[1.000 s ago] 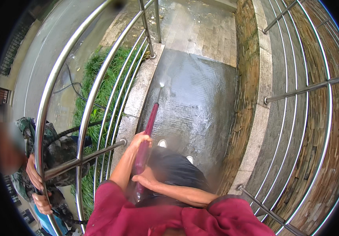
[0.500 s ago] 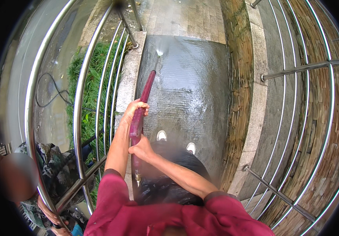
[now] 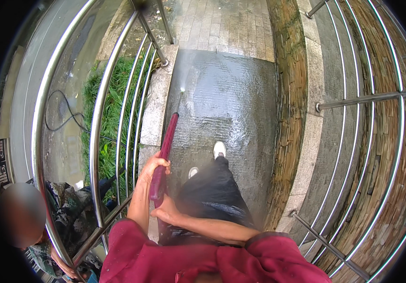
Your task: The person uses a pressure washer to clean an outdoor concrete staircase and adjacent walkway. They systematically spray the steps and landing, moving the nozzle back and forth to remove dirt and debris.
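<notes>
A dark red pressure washer gun (image 3: 167,141) slants forward and slightly right in front of me, its thin lance ending in a white burst of spray (image 3: 182,89). Around its body, my left hand (image 3: 155,166) is closed, fingers wrapped. Lower down, by the rear grip, my right hand (image 3: 167,210) is closed on the same gun; its fingers are mostly hidden. The spray comes out above the wet grey ramp (image 3: 226,108), close to the stone kerb (image 3: 153,111) on the left.
Steel railings (image 3: 100,108) rise on the left and more railings (image 3: 361,99) on the right, beside a brick-faced wall (image 3: 290,108). Beyond the left railing are grass (image 3: 106,104), a black hose (image 3: 64,118) and a person in camouflage (image 3: 66,207). Stone paving (image 3: 222,28) lies ahead.
The gun and both hands have drawn back and left, bringing the spray nearer the left kerb. My right foot has stepped forward.
</notes>
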`<state>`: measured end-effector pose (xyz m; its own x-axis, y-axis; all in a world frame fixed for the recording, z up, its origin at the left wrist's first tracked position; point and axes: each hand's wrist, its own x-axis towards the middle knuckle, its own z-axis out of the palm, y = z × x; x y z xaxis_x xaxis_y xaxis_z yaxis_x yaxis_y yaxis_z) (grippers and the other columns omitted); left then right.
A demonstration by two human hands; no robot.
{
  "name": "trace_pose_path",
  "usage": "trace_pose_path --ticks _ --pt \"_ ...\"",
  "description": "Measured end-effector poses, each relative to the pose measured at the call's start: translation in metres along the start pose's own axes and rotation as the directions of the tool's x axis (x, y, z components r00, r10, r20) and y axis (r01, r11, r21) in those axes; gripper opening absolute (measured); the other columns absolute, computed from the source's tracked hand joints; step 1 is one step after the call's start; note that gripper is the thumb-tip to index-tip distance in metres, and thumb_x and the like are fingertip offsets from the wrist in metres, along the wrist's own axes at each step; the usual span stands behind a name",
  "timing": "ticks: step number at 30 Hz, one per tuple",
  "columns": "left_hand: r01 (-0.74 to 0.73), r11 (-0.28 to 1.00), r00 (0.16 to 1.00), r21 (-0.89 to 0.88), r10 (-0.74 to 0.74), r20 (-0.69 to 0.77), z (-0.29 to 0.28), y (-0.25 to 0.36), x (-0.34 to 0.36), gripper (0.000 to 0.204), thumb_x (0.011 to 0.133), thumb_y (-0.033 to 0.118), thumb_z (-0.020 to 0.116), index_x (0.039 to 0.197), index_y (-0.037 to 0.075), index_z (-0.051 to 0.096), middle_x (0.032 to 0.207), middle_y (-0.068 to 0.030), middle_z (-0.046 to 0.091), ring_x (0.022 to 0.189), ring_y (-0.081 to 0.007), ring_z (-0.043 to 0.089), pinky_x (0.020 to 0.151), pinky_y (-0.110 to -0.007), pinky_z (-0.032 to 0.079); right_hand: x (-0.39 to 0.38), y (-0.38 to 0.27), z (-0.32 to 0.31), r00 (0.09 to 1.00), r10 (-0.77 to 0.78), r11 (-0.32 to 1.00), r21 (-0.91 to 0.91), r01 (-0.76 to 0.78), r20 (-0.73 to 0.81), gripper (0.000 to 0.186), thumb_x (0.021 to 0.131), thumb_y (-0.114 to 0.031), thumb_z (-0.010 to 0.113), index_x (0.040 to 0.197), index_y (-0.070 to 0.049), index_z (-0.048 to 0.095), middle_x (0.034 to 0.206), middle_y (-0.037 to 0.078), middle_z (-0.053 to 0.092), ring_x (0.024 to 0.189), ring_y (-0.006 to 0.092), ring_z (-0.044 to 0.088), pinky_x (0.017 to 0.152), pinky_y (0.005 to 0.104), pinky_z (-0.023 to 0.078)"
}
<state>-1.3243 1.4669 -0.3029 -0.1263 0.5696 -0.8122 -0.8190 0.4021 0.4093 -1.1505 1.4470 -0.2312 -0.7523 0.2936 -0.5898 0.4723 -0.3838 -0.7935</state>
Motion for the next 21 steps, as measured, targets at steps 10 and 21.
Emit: trace_pose_path --ticks 10,21 --pt "-0.105 0.991 0.994 0.079 0.105 0.002 0.083 0.092 0.142 0.052 0.067 -0.007 0.060 0.117 0.004 0.050 0.071 -0.0106 0.057 0.052 -0.0223 0.059 0.048 -0.036 0.052 0.107 -0.050 -0.125 0.990 0.117 0.993 0.018 -0.116 -0.080 0.052 0.060 -0.009 0.074 0.107 0.003 0.056 0.092 0.019 0.067 0.086 0.0320 0.067 0.078 0.0401 0.053" --pt "-0.018 0.997 0.999 0.070 0.021 -0.043 0.115 0.078 0.130 0.079 0.061 -0.010 0.058 0.137 0.010 0.046 0.080 -0.0120 0.057 0.054 -0.0205 0.057 0.048 -0.035 0.051 0.081 -0.046 -0.143 0.993 -0.039 0.996 0.075 0.048 -0.110 0.061 0.060 -0.009 0.072 0.116 0.002 0.051 0.097 0.022 0.064 0.089 0.0356 0.065 0.083 0.0422 0.051"
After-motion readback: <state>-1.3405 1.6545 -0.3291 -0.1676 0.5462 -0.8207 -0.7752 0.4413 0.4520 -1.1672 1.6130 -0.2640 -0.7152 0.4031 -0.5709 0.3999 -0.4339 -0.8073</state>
